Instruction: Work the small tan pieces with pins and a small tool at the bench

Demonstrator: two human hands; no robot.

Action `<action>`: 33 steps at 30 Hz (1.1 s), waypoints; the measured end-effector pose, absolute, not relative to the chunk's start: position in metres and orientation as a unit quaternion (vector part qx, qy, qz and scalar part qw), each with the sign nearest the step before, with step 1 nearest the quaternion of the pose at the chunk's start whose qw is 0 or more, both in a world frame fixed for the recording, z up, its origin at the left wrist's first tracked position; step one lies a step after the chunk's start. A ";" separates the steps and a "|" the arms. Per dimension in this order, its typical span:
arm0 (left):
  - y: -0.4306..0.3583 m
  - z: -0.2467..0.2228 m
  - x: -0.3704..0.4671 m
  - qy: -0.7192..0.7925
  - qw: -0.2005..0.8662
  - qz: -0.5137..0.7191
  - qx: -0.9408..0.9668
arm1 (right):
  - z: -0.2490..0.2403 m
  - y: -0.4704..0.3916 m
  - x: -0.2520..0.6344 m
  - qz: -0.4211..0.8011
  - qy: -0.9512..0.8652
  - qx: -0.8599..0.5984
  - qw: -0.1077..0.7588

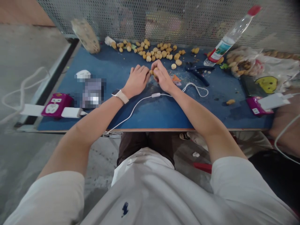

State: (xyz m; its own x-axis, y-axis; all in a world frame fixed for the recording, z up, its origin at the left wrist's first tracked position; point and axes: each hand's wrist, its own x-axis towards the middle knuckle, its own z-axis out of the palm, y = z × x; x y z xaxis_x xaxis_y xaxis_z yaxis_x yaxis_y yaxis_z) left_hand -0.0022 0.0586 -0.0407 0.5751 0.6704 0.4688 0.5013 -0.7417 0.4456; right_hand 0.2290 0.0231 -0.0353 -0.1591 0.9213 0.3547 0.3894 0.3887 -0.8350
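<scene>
My right hand point(163, 77) is closed, its fingers and thumb pinching a small round tan longan point(153, 72). My left hand point(137, 80) is palm down beside it, fingers spread and bent, its fingertips close to the longan; what lies beneath the palm is hidden. On that wrist is a watch with a pale strap point(122, 96). A loose pile of longans point(156, 53) spreads behind both hands. Small peel bits and an orange scrap point(175, 78) lie just right of my right hand. A white cable with an inline switch point(156, 95) runs under my right forearm.
Dark-handled pliers point(198, 73) and a tilted clear bottle point(222, 47) stand to the right, near a plastic bag of longans point(243, 62). Purple power sockets point(57, 105) sit on the left edge, another socket point(256, 106) right. A perforated metal panel point(131, 22) borders the blue tabletop point(150, 115).
</scene>
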 end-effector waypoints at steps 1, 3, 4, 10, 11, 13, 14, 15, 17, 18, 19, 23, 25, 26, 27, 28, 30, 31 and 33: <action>0.059 -0.040 -0.003 0.336 0.129 0.317 0.878 | -0.034 0.022 0.230 0.297 -0.706 -0.469 0.440; 0.059 -0.040 -0.005 0.337 0.125 0.320 0.877 | -0.030 0.019 0.230 0.284 -0.722 -0.469 0.422; 0.059 -0.040 -0.006 0.337 0.124 0.322 0.876 | -0.028 0.018 0.230 0.274 -0.730 -0.469 0.414; 0.059 -0.040 -0.005 0.354 0.102 0.321 0.873 | -0.028 0.019 0.231 0.218 -0.768 -0.466 0.382; 0.056 -0.036 -0.005 0.372 0.093 0.307 0.871 | -0.029 0.020 0.232 0.206 -0.778 -0.463 0.372; 0.048 -0.025 -0.003 0.418 0.079 0.264 0.866 | -0.028 0.021 0.233 0.178 -0.798 -0.461 0.345; 0.043 -0.018 -0.003 0.440 0.074 0.241 0.862 | -0.027 0.021 0.234 0.163 -0.807 -0.462 0.330; 0.038 -0.012 -0.002 0.458 0.069 0.219 0.859 | -0.026 0.021 0.235 0.148 -0.815 -0.463 0.316; 0.031 -0.002 -0.001 0.479 0.060 0.187 0.855 | -0.022 0.020 0.237 0.119 -0.830 -0.462 0.288; 0.029 0.001 -0.001 0.483 0.062 0.182 0.854 | -0.020 0.020 0.237 0.107 -0.837 -0.459 0.276; 0.028 0.001 -0.001 0.482 0.066 0.184 0.854 | -0.018 0.020 0.238 0.097 -0.844 -0.455 0.265; 0.036 -0.008 -0.003 0.452 0.098 0.228 0.857 | -0.017 0.021 0.238 0.086 -0.868 -0.428 0.238; 0.041 -0.013 -0.004 0.438 0.118 0.242 0.858 | -0.017 0.020 0.236 0.090 -0.872 -0.419 0.234; 0.043 -0.015 -0.004 0.433 0.125 0.245 0.858 | -0.017 0.019 0.236 0.093 -0.872 -0.421 0.234; 0.044 -0.015 -0.005 0.430 0.129 0.245 0.859 | -0.016 0.018 0.235 0.096 -0.869 -0.425 0.234; 0.044 -0.015 -0.004 0.429 0.127 0.244 0.860 | -0.015 0.016 0.234 0.098 -0.865 -0.432 0.236; 0.041 -0.012 -0.003 0.440 0.111 0.235 0.860 | -0.013 0.013 0.232 0.094 -0.857 -0.448 0.238; 0.039 -0.009 -0.002 0.450 0.098 0.222 0.859 | -0.012 0.012 0.231 0.091 -0.854 -0.455 0.236; 0.032 -0.001 0.000 0.477 0.070 0.181 0.857 | -0.010 0.010 0.230 0.088 -0.851 -0.465 0.229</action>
